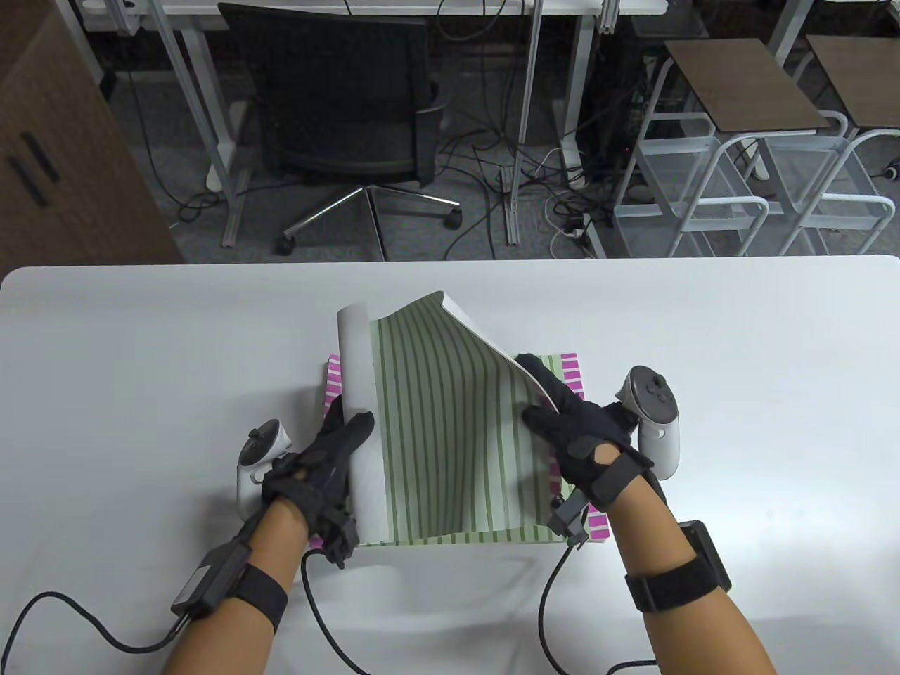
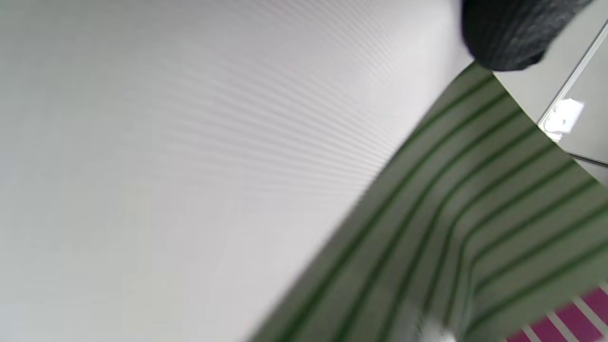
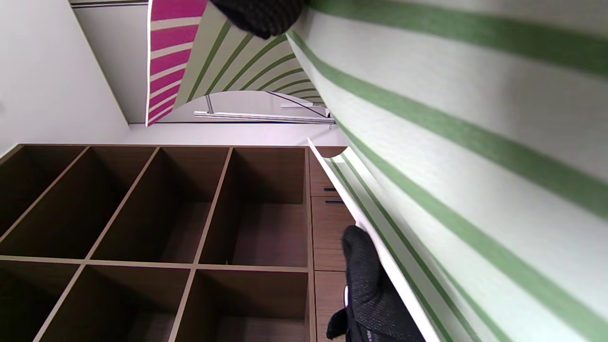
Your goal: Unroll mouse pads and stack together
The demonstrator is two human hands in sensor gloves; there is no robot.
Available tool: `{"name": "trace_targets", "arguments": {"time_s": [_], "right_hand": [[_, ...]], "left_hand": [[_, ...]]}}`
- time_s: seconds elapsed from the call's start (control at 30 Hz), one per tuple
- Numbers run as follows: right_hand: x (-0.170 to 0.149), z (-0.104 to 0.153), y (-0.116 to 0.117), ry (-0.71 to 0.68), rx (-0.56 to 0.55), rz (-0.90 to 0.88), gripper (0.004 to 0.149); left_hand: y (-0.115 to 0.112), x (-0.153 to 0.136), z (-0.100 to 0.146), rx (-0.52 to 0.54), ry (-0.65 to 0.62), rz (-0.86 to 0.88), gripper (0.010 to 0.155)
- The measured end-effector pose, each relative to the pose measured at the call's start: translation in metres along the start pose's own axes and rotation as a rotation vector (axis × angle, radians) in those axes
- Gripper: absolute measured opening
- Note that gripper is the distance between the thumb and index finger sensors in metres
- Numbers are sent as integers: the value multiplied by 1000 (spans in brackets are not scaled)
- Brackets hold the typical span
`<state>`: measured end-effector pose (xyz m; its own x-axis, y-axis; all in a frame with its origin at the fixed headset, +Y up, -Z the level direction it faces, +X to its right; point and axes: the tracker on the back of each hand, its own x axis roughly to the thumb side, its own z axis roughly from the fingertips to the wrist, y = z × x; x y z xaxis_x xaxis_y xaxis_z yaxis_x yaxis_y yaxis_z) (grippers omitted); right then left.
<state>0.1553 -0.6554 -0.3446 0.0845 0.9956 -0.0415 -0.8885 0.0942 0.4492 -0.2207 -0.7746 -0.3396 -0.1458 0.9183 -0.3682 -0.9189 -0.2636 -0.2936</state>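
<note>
A green-striped mouse pad (image 1: 450, 422) with a white underside is held half unrolled above a flat stack on the white table (image 1: 140, 351). My left hand (image 1: 330, 450) grips its curled left edge, white side out. My right hand (image 1: 569, 429) grips its right edge, which lifts toward the far corner. Under it lie another green-striped pad (image 1: 562, 365) and a magenta-striped pad (image 1: 573, 376). The left wrist view shows the white underside (image 2: 190, 166), the green stripes (image 2: 498, 213) and a magenta corner (image 2: 574, 318). The right wrist view shows the held pad (image 3: 475, 166) and the magenta pad (image 3: 166, 57).
The stack sits in the middle of the table near its front edge. Glove cables (image 1: 316, 612) trail over the front of the table. Beyond the far edge are an office chair (image 1: 344, 105) and stools (image 1: 745, 140). A brown shelf unit (image 3: 142, 237) shows in the right wrist view.
</note>
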Motion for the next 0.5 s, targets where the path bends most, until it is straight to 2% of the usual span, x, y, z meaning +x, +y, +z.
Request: {"name": "trace_targets", "arguments": {"time_s": [0.07,0.17,0.27,0.4,0.5], "right_hand": [[3,2,-4,-9,-7,-9,62],[3,2,-4,-9,-3,-12,63],[3,2,-3,-6,-9,-8,63],[4,3,-7,-7,-22,-14,63],[5,4,-11,-7,-26,-28,63]], "left_hand": [[5,0,1,44,-7,4,90],[8,-1,1,14,-8,22,87],[7,-2,-1,-48,-16,41,91],[6,-3,-1,-91,-12,59,103],[9,-2,0,-55,29,32,94]]}}
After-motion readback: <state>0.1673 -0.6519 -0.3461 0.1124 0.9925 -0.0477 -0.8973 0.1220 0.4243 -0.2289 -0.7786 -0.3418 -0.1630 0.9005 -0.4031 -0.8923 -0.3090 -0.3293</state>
